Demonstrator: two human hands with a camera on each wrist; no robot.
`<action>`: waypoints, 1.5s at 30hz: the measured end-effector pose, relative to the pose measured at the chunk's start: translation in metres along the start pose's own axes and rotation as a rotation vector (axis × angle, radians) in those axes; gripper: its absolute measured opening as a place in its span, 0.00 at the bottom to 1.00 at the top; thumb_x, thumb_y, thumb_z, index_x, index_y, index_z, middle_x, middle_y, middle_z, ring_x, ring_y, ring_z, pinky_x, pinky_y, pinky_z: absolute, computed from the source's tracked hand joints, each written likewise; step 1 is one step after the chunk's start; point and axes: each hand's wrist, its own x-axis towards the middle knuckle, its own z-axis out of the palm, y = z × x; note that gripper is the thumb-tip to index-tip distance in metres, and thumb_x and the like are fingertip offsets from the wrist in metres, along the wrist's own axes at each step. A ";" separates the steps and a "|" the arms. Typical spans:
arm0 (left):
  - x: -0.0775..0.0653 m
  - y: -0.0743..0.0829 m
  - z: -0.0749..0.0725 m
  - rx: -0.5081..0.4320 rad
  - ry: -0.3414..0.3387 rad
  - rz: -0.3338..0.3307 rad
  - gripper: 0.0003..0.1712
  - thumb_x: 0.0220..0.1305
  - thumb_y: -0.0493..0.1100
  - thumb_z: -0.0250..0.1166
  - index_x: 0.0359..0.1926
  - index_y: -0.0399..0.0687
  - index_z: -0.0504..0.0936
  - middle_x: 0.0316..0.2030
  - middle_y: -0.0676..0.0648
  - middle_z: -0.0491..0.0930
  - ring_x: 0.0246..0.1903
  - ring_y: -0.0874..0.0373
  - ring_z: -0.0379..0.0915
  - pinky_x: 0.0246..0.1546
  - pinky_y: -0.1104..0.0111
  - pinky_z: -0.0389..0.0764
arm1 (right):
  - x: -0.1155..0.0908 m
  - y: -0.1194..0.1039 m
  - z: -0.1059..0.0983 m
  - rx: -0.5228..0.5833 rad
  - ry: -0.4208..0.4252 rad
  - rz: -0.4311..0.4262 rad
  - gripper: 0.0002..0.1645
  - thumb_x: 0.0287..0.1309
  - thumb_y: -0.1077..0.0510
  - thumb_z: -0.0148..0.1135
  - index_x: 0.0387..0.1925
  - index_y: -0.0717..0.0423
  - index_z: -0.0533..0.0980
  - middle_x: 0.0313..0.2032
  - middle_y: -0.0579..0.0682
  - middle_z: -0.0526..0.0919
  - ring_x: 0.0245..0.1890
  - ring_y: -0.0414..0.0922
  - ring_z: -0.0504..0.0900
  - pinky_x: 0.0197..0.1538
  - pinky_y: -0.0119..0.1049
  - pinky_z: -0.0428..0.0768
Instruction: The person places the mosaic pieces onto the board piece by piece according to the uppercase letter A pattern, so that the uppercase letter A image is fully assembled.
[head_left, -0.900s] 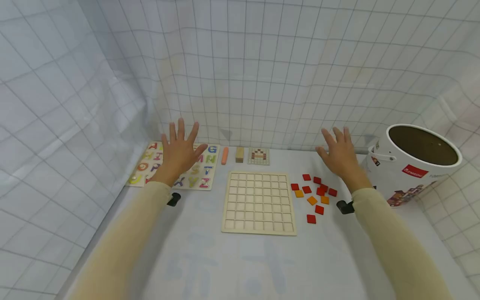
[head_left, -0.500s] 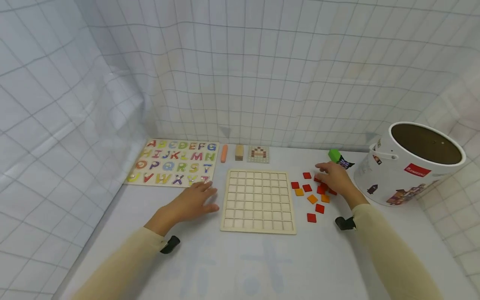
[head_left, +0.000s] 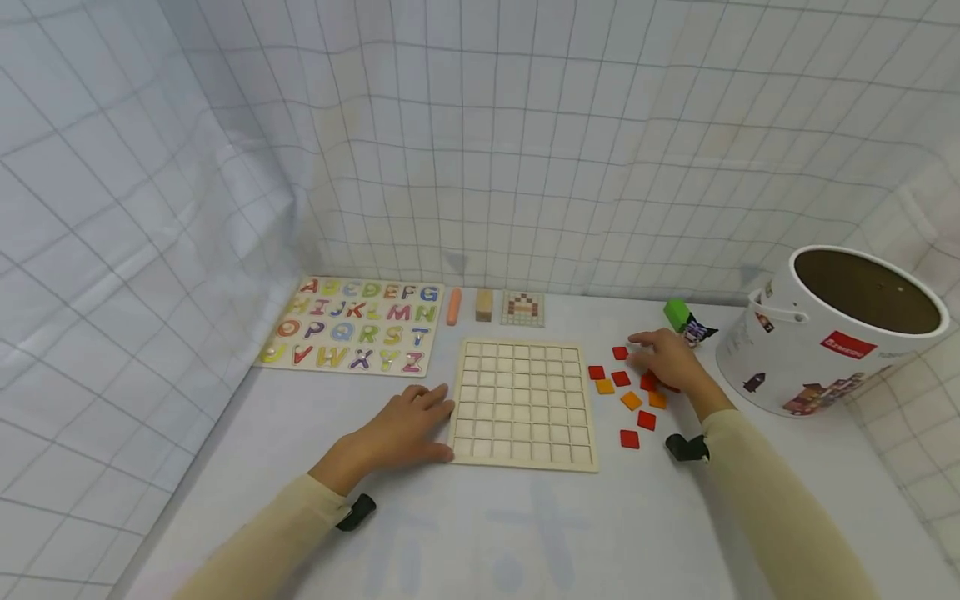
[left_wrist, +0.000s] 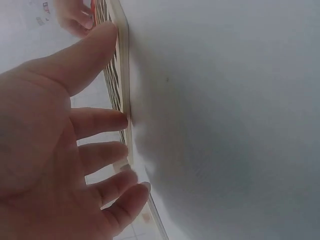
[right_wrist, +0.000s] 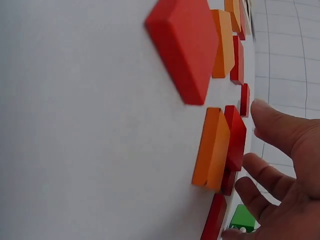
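A square wooden board (head_left: 525,404) with a grid of shallow cells lies flat on the table. My left hand (head_left: 401,429) rests at its left edge, thumb toward the near corner. In the left wrist view, the fingertips (left_wrist: 119,121) touch or nearly touch the board's side. To the right of the board lie several loose red tiles (head_left: 629,439) and orange tiles (head_left: 632,402). My right hand (head_left: 667,362) is low over the far part of this group and hides some tiles. Its thumb and fingers are apart in the right wrist view, with no tile seen between them.
An alphabet puzzle board (head_left: 348,329) lies at the back left. Along the back are an orange stick (head_left: 453,307), a wooden block (head_left: 483,306) and a small pattern card (head_left: 522,309). A green block (head_left: 677,315) and a large white bucket (head_left: 817,358) stand on the right.
My left hand has come back from above the alphabet puzzle down to the grid board's left edge. My right hand has lowered from beside the bucket onto the tiles, uncovering the green block.
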 end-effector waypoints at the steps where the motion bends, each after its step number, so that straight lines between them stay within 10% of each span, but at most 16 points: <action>1: 0.000 0.000 0.000 0.000 0.003 0.003 0.46 0.64 0.63 0.69 0.74 0.44 0.69 0.77 0.39 0.59 0.73 0.36 0.55 0.66 0.39 0.65 | 0.001 -0.002 0.001 -0.018 -0.011 0.007 0.26 0.71 0.54 0.61 0.66 0.59 0.75 0.63 0.69 0.72 0.60 0.65 0.70 0.65 0.64 0.70; 9: 0.004 0.003 0.001 -0.036 0.000 0.002 0.47 0.62 0.63 0.70 0.76 0.50 0.66 0.79 0.40 0.53 0.78 0.33 0.40 0.69 0.36 0.59 | 0.006 -0.010 0.003 -0.146 0.004 0.031 0.22 0.69 0.54 0.65 0.60 0.56 0.80 0.62 0.70 0.71 0.60 0.69 0.66 0.63 0.67 0.66; 24: 0.012 0.007 0.002 -0.018 -0.036 0.014 0.50 0.60 0.67 0.70 0.77 0.53 0.65 0.78 0.42 0.56 0.69 0.41 0.59 0.67 0.47 0.64 | 0.012 -0.015 0.012 -0.049 0.059 -0.011 0.24 0.69 0.50 0.64 0.57 0.63 0.79 0.53 0.65 0.78 0.52 0.60 0.73 0.59 0.57 0.75; 34: 0.011 0.012 -0.001 0.013 -0.039 0.016 0.52 0.56 0.68 0.72 0.76 0.54 0.66 0.78 0.42 0.56 0.64 0.42 0.62 0.64 0.50 0.67 | 0.025 -0.070 0.033 0.119 -0.062 -0.150 0.21 0.68 0.48 0.65 0.55 0.57 0.80 0.33 0.53 0.75 0.28 0.49 0.72 0.29 0.38 0.73; 45: 0.013 0.012 -0.001 0.043 -0.047 0.006 0.52 0.55 0.69 0.71 0.76 0.56 0.66 0.78 0.42 0.57 0.59 0.46 0.64 0.60 0.53 0.70 | 0.040 -0.126 0.066 0.024 -0.145 -0.279 0.19 0.68 0.51 0.66 0.54 0.56 0.81 0.36 0.50 0.82 0.34 0.47 0.76 0.39 0.41 0.75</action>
